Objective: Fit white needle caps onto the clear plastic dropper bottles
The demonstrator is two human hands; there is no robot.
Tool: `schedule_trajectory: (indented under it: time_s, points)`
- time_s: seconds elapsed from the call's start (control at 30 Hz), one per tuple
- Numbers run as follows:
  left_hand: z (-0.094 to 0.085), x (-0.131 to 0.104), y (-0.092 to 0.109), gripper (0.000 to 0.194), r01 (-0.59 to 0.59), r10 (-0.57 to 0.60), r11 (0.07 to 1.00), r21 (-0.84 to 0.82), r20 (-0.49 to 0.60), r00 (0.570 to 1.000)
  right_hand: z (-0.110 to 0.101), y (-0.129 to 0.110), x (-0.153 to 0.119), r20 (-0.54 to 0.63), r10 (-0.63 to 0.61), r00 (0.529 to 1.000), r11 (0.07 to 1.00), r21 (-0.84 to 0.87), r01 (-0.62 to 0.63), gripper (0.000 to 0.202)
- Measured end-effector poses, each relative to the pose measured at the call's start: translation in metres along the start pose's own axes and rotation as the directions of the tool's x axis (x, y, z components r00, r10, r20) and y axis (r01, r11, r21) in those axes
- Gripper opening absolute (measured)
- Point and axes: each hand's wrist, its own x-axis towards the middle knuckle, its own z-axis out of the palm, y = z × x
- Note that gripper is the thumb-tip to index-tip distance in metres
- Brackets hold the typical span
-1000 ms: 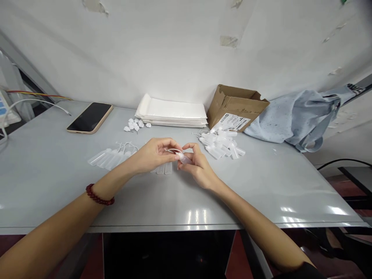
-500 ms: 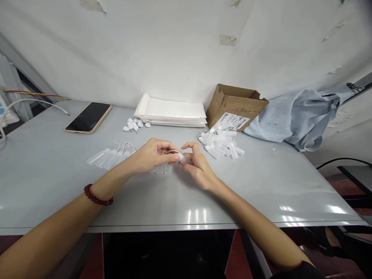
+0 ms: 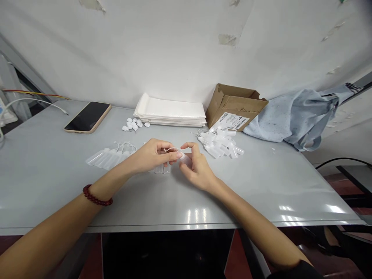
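A small translucent plastic bottle (image 3: 187, 161) with a white neck and a thin curved white strand is held between my hands above the table. My left hand (image 3: 154, 155) pinches its neck end between thumb and fingers. Around the body curl the thumb and fingers of my right hand (image 3: 201, 169), index finger raised, partly hiding it. Beneath and beside my left hand lie similar clear pieces (image 3: 162, 169). More bottles with strands (image 3: 104, 159) lie side by side at the left, partly behind my left wrist. A loose pile of such bottles (image 3: 222, 144) is to the right.
Small white pieces (image 3: 133, 124) lie beside a stack of white padded envelopes (image 3: 174, 112) at the wall. A cardboard box (image 3: 238, 106) stands right of the stack, next to a light blue cloth bag (image 3: 279, 116). A phone (image 3: 88, 117) lies on the grey table (image 3: 139, 205) at the left.
My left thumb has shifted slightly right over the bottle's neck, and my right fingers have moved a little around its body. The surrounding things stay where they were.
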Motion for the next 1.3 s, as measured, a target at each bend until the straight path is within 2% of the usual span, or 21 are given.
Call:
schedule_trajectory:
  time_s: [0.13,0.23,0.4,0.57,0.7,0.77,0.87,0.97,1.1,1.3]
  points:
    - [0.001,0.001,-0.001,0.032,-0.029,0.03,0.999,-0.027,0.014,0.999,0.002,0.001,0.0,-0.02,0.007,1.0,0.997,-0.081,-0.009,0.037]
    - [0.003,0.001,0.0,0.029,-0.041,0.042,0.998,-0.046,0.014,0.999,0.004,0.0,0.0,-0.005,0.005,1.0,0.998,-0.061,-0.005,0.035]
    - [0.003,-0.001,0.001,0.026,-0.06,0.061,0.997,-0.04,0.01,0.998,0.003,-0.006,-0.001,0.077,0.008,0.997,0.986,0.165,-0.021,0.036]
    - [0.002,-0.003,0.003,0.021,-0.09,0.09,0.995,-0.049,-0.005,0.996,0.0,-0.012,-0.003,0.133,0.086,0.987,0.931,0.341,-0.127,0.04]
    - [0.005,-0.002,0.002,0.018,-0.093,0.095,0.988,-0.127,0.007,0.995,-0.002,-0.015,-0.003,0.192,0.113,0.975,0.873,0.45,-0.19,0.042]
    - [0.006,-0.001,0.001,0.021,-0.081,0.083,0.984,-0.161,0.006,0.997,-0.002,-0.015,-0.002,0.163,0.105,0.981,0.891,0.423,-0.165,0.043]
    - [0.008,0.0,0.0,0.029,-0.083,0.082,0.987,-0.137,-0.009,0.997,-0.002,-0.013,-0.002,0.08,0.102,0.992,0.967,0.227,-0.118,0.048]
    - [0.007,0.0,-0.001,0.03,-0.091,0.09,0.992,-0.092,-0.01,0.996,-0.001,-0.011,-0.002,0.05,0.078,0.996,0.992,0.091,-0.083,0.052]
    - [0.006,-0.001,0.0,0.03,-0.085,0.085,0.995,-0.05,-0.006,0.996,0.0,-0.009,-0.002,0.056,0.076,0.996,0.993,0.083,-0.081,0.05]
    - [0.006,-0.002,0.0,0.028,-0.098,0.098,0.995,-0.02,-0.011,0.995,-0.001,-0.01,-0.002,0.096,0.111,0.989,0.971,0.203,-0.129,0.048]
